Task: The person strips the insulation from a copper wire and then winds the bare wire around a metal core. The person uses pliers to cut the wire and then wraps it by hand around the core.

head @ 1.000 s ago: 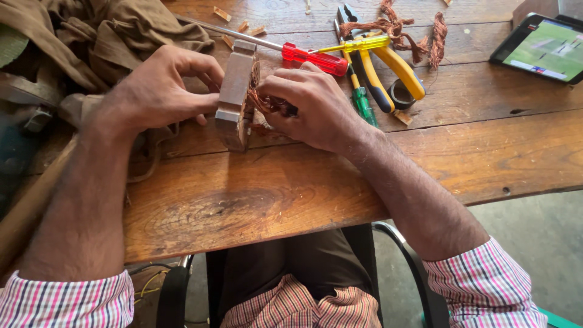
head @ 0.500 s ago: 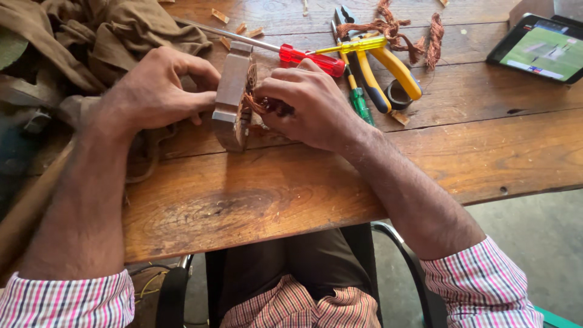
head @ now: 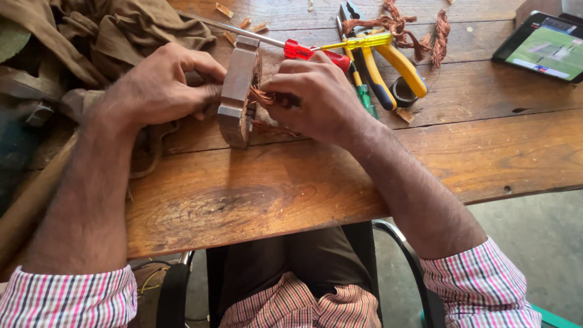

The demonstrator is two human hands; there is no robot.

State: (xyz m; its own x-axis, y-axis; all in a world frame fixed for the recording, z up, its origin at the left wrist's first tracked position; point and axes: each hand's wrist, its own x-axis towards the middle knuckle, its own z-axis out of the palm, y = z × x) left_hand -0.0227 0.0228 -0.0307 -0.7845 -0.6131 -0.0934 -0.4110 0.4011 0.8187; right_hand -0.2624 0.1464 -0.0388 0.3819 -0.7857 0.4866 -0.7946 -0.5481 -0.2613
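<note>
On the wooden desk [head: 291, 188], near its middle, a grey metal stator core [head: 238, 91] stands on edge, the left hand [head: 159, 85] curled against its outer face with fingers clenched around it. At its other face the right hand [head: 322, 97] has its fingers pinched on copper winding wire [head: 262, 96]. Behind lie a red-handled screwdriver [head: 310, 51], yellow-handled pliers [head: 388, 58] and a tablet [head: 543, 45].

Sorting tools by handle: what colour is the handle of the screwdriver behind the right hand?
Red, clear in the head view: screwdriver, just beyond the right hand.
</note>
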